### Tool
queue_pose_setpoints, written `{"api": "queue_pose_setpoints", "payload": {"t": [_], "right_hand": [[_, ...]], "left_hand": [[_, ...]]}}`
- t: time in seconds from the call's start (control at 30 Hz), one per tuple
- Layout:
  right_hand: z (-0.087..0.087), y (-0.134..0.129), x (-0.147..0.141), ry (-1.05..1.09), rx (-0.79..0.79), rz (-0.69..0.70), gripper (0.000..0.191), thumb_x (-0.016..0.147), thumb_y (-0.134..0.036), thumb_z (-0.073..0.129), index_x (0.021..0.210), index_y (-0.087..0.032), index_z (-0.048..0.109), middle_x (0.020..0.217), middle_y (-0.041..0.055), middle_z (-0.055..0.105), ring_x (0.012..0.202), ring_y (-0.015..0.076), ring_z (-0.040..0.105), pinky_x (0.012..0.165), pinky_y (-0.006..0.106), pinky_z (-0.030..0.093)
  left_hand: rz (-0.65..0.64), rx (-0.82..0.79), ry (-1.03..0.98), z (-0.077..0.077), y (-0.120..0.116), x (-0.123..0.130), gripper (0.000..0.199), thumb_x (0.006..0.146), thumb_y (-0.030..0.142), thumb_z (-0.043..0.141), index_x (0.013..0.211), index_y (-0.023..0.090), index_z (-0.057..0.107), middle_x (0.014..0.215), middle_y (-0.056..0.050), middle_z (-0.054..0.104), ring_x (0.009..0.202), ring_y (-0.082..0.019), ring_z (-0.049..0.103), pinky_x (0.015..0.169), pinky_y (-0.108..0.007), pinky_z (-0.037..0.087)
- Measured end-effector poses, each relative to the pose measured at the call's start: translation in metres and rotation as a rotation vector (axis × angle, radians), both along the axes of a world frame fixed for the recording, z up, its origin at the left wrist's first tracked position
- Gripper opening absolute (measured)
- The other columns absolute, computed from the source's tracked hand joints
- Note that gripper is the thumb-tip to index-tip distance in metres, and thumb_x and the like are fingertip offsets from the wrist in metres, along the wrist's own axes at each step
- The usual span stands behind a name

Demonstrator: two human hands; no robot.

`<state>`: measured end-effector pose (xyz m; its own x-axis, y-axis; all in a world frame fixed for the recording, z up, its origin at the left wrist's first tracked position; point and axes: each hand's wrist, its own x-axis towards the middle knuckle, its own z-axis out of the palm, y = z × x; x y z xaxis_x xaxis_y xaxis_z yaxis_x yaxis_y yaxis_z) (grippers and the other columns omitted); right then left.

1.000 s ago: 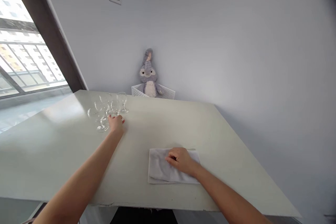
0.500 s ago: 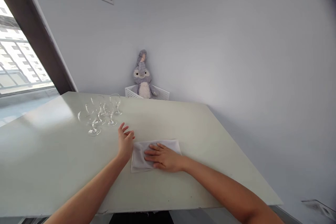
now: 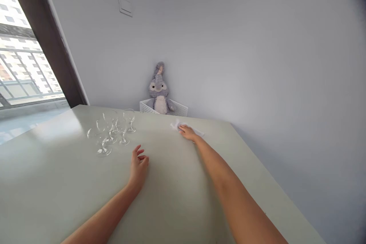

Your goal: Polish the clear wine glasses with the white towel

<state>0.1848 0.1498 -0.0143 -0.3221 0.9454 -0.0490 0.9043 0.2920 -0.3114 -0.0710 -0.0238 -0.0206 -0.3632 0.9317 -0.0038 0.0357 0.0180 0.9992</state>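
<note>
My right hand (image 3: pixel 187 132) lies palm down on a thin white cloth (image 3: pixel 175 125) near the far side of the table, its fingers stretched out and pressing on the cloth. The cloth is bunched up ahead of the fingertips, and part of it is hidden under the hand. My left hand (image 3: pixel 139 167) rests on its side on the tabletop with loosely bent fingers, apart from one another and holding nothing. Just beyond it, to the left, stand several clear stemmed glasses (image 3: pixel 124 126), upright and close together.
The pale table (image 3: pixel 171 206) ends at a far edge and a slanting right edge beside the wall. A grey plush toy (image 3: pixel 159 89) sits in a white perforated basket (image 3: pixel 180 109) behind the table. At the left is a window with a dark frame (image 3: pixel 54 34).
My right hand has slid the cloth away from me to the far part of the table, and the cloth has crumpled. My left hand stays almost in place. The view has tilted slightly up.
</note>
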Motion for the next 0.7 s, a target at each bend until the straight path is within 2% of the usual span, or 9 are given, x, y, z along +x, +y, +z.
{"api": "queue_pose_setpoints", "payload": {"t": [0.13, 0.27, 0.37, 0.43, 0.53, 0.7], "right_hand": [[-0.002, -0.005, 0.082, -0.036, 0.008, -0.269, 0.049, 0.088, -0.036, 0.027, 0.134, -0.021, 0.033, 0.143, 0.0033, 0.025, 0.132, 0.0209, 0.018, 0.105, 0.038, 0.015], [-0.004, -0.039, 0.161, -0.066, 0.003, -0.517, 0.050, 0.089, -0.035, 0.017, 0.134, -0.020, 0.033, 0.142, 0.0047, 0.026, 0.131, 0.0233, 0.019, 0.104, 0.044, 0.017], [-0.005, -0.067, 0.200, -0.078, 0.007, -0.646, 0.054, 0.089, -0.033, 0.009, 0.134, -0.017, 0.032, 0.141, 0.0078, 0.028, 0.131, 0.0243, 0.021, 0.103, 0.045, 0.019], [-0.007, -0.082, 0.212, -0.084, 0.015, -0.686, 0.055, 0.089, -0.034, 0.008, 0.134, -0.016, 0.033, 0.141, 0.0084, 0.029, 0.130, 0.0251, 0.022, 0.102, 0.046, 0.020], [-0.013, -0.098, 0.210, -0.086, 0.029, -0.673, 0.055, 0.089, -0.041, 0.012, 0.134, -0.019, 0.033, 0.142, 0.0048, 0.026, 0.131, 0.0258, 0.019, 0.103, 0.046, 0.019], [-0.024, -0.121, 0.168, -0.071, 0.046, -0.514, 0.053, 0.088, -0.048, 0.015, 0.133, -0.027, 0.033, 0.143, -0.0019, 0.024, 0.132, 0.0218, 0.016, 0.105, 0.043, 0.016]], "left_hand": [[-0.024, 0.018, 0.037, -0.005, 0.001, 0.000, 0.052, 0.070, 0.023, 0.051, 0.119, 0.031, 0.037, 0.113, -0.005, 0.046, 0.076, -0.012, 0.052, 0.059, -0.024, 0.045], [-0.031, 0.013, 0.050, -0.004, 0.002, 0.001, 0.053, 0.069, 0.024, 0.052, 0.119, 0.031, 0.038, 0.113, -0.005, 0.046, 0.076, -0.012, 0.052, 0.058, -0.024, 0.044], [-0.023, -0.020, 0.021, 0.000, 0.004, 0.000, 0.054, 0.068, 0.024, 0.054, 0.119, 0.031, 0.038, 0.112, -0.004, 0.046, 0.074, -0.011, 0.052, 0.058, -0.024, 0.044], [-0.009, -0.046, -0.015, 0.001, 0.007, -0.002, 0.053, 0.067, 0.024, 0.055, 0.118, 0.031, 0.039, 0.111, -0.004, 0.046, 0.073, -0.011, 0.052, 0.059, -0.024, 0.044], [0.024, -0.076, -0.069, 0.002, 0.011, -0.005, 0.050, 0.067, 0.027, 0.056, 0.115, 0.031, 0.041, 0.111, -0.003, 0.047, 0.073, -0.011, 0.052, 0.059, -0.024, 0.044], [0.051, -0.073, -0.131, 0.008, 0.013, -0.002, 0.044, 0.069, 0.031, 0.055, 0.112, 0.031, 0.044, 0.107, -0.002, 0.048, 0.077, -0.012, 0.053, 0.058, -0.024, 0.043]]}}
